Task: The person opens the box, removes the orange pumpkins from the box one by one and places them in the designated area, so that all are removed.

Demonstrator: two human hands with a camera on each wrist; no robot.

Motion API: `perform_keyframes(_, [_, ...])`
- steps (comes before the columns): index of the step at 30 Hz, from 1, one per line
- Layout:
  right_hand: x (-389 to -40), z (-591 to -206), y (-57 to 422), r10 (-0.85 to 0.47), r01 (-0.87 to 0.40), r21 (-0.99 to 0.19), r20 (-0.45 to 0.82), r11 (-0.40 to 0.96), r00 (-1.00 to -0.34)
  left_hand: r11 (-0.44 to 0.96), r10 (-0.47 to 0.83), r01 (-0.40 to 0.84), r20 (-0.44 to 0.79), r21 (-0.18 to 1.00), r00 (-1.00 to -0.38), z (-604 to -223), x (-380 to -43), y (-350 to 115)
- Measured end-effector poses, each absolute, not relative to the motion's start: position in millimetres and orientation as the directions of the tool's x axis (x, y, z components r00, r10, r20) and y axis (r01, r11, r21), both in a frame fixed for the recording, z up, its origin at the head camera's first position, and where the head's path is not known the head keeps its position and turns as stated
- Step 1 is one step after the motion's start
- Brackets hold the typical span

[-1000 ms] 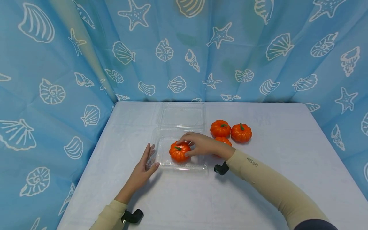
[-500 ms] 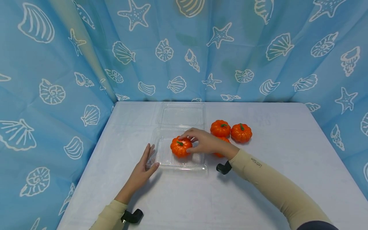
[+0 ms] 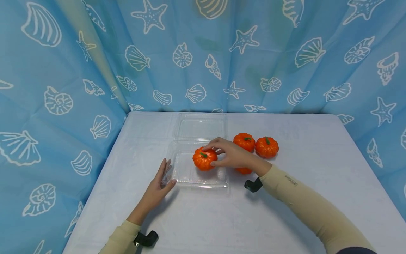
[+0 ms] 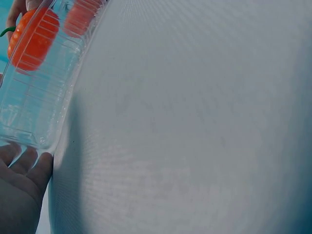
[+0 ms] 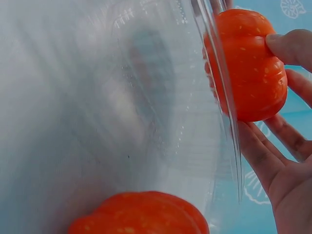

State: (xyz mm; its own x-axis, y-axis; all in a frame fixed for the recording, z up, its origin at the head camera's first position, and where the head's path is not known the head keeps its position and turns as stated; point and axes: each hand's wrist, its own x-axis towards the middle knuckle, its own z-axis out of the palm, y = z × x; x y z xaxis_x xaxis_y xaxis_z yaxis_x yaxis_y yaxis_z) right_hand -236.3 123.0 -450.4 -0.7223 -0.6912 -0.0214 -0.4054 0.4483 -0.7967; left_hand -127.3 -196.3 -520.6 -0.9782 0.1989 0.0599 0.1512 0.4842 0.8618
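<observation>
My right hand (image 3: 229,152) holds a small orange toy pumpkin (image 3: 204,159) with a green stem, thumb on its near side and fingers over the far side. It hangs over the base of a clear plastic clamshell container (image 3: 184,173), whose lid (image 3: 200,127) lies folded back. In the right wrist view, the thumb presses the pumpkin (image 5: 253,63) beyond the container's rim. My left hand (image 3: 158,185) rests at the container's left end with fingers nearly straight. Its fingertips (image 4: 43,163) are right at the wall in the left wrist view.
Two more pumpkins, one at the back (image 3: 244,141) and one further right (image 3: 266,147), stand right of the container. A third pumpkin (image 3: 244,170) is partly hidden under the right forearm. A blue shell-patterned curtain (image 3: 203,53) hangs behind the white table (image 3: 301,169).
My right hand has moved up and to the right in the head view, carrying the pumpkin from lower in the container base. The left hand has stayed at the container's left end.
</observation>
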Motion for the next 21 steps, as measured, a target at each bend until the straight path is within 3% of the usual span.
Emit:
perform_keyframes(12, [-235, -447, 145, -0.671, -0.39, -0.835, 0.032, 0.39, -0.741, 0.472, 0.204, 0.169, 0.08, 0.865, -0.976, -521, -127, -196])
perform_keyframes(21, [-232, -445, 162, -0.626, -0.426, -0.79, 0.069, 0.441, -0.777, 0.473, 0.203, 0.168, 0.079, 0.865, -0.976, -521, -127, -197])
